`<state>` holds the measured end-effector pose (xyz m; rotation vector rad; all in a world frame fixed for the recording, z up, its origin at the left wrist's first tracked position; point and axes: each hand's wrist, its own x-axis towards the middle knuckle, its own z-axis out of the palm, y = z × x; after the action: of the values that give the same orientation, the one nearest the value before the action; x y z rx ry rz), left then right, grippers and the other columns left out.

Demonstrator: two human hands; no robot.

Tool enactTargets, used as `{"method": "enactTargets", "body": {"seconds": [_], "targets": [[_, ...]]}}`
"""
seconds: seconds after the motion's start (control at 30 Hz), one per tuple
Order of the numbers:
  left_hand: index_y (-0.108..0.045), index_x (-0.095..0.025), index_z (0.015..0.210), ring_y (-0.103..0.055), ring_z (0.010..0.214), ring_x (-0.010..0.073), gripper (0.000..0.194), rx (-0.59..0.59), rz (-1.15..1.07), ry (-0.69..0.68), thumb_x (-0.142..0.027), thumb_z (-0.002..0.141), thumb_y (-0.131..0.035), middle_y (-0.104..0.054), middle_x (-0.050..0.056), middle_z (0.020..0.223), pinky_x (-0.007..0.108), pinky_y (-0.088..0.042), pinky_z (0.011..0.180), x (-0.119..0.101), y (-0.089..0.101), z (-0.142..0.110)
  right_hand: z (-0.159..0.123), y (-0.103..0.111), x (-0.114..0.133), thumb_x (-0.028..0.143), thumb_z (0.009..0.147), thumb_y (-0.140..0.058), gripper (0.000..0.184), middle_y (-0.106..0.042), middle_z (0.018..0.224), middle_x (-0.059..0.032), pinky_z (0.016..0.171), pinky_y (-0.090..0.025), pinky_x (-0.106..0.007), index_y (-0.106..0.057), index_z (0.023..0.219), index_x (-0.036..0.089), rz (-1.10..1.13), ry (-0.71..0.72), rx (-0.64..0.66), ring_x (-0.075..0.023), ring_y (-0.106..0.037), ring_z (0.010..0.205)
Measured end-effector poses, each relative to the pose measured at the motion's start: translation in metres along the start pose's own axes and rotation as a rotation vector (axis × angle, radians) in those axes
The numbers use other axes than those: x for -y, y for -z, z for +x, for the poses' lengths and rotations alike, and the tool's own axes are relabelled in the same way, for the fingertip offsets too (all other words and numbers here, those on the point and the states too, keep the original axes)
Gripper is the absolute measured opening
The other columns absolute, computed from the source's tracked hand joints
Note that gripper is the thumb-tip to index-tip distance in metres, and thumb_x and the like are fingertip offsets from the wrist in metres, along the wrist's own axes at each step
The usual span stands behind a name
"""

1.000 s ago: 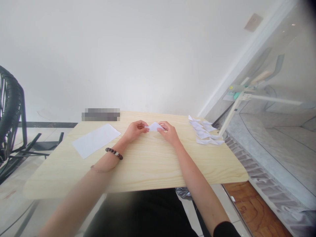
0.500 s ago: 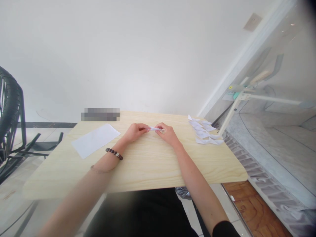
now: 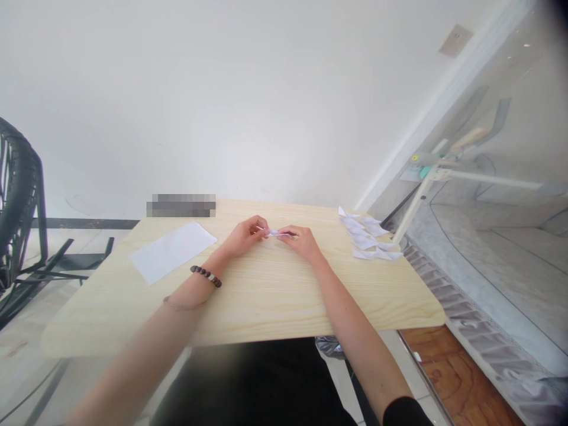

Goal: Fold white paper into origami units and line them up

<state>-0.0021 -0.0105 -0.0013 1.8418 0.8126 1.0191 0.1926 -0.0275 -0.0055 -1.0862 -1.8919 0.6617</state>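
Both hands meet near the far middle of a pale wooden table point(image 3: 266, 296). My left hand point(image 3: 244, 235), with a bead bracelet on its wrist, pinches the left end of a small folded white paper piece point(image 3: 277, 233). My right hand point(image 3: 300, 241) pinches the right end of the same piece. The paper looks flattened into a thin strip just above the tabletop, and fingers hide most of it.
A flat white paper sheet point(image 3: 172, 251) lies on the table to the left. Several small folded white paper shapes point(image 3: 366, 238) lie at the far right corner. A black chair point(image 3: 22, 201) stands at the left; a stand point(image 3: 426, 177) rises on the right.
The folded paper showed as a broad white shape between my hands; it is now pressed into a thin strip. Both hands have lowered slightly and closed in on it.
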Motion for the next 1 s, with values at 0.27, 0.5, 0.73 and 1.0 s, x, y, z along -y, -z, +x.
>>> {"method": "enactTargets", "body": {"seconds": [0.27, 0.5, 0.73, 1.0], "targets": [[-0.063, -0.016, 0.087, -0.055, 0.092, 0.0191, 0.033, -0.041, 0.182, -0.016, -0.044, 0.073, -0.053, -0.061, 0.008, 0.102, 0.028, -0.046, 0.073, -0.0072, 0.0020, 0.0012, 0.0006, -0.0009, 0.0015, 0.037, 0.073, -0.055, 0.025, -0.066, 0.082, -0.0029, 0.064, -0.042, -0.026, -0.065, 0.085, 0.018, -0.089, -0.058, -0.074, -0.0163, -0.057, 0.073], [-0.064, -0.018, 0.089, -0.053, 0.101, 0.0208, 0.027, -0.021, 0.130, -0.050, -0.038, 0.074, -0.053, -0.056, 0.007, 0.113, 0.029, -0.046, 0.078, -0.0028, 0.0027, 0.0003, 0.0010, -0.0037, 0.0057, 0.034, 0.075, -0.054, 0.018, -0.066, 0.087, -0.0025, 0.074, -0.043, -0.027, -0.065, 0.082, 0.021, -0.072, 0.017, -0.132, -0.0167, -0.059, 0.081], [-0.064, -0.017, 0.084, -0.056, 0.092, 0.0195, 0.027, -0.032, 0.189, -0.039, -0.039, 0.071, -0.056, -0.061, 0.007, 0.104, 0.027, -0.045, 0.072, -0.0039, 0.0013, 0.0014, 0.0010, -0.0059, 0.0071, 0.032, 0.075, -0.054, 0.017, -0.066, 0.088, -0.0031, 0.073, -0.044, -0.028, -0.066, 0.082, 0.022, -0.084, 0.032, -0.127, -0.0179, -0.059, 0.082], [-0.066, -0.017, 0.082, -0.059, 0.084, 0.0182, 0.028, -0.049, 0.279, -0.080, -0.040, 0.076, -0.051, -0.066, 0.005, 0.092, 0.026, -0.044, 0.069, -0.0031, 0.0014, 0.0025, 0.0013, -0.0066, 0.0085, 0.036, 0.074, -0.056, 0.022, -0.067, 0.083, -0.0032, 0.067, -0.045, -0.025, -0.067, 0.082, 0.019, -0.071, 0.040, -0.118, -0.0165, -0.060, 0.075]]}}
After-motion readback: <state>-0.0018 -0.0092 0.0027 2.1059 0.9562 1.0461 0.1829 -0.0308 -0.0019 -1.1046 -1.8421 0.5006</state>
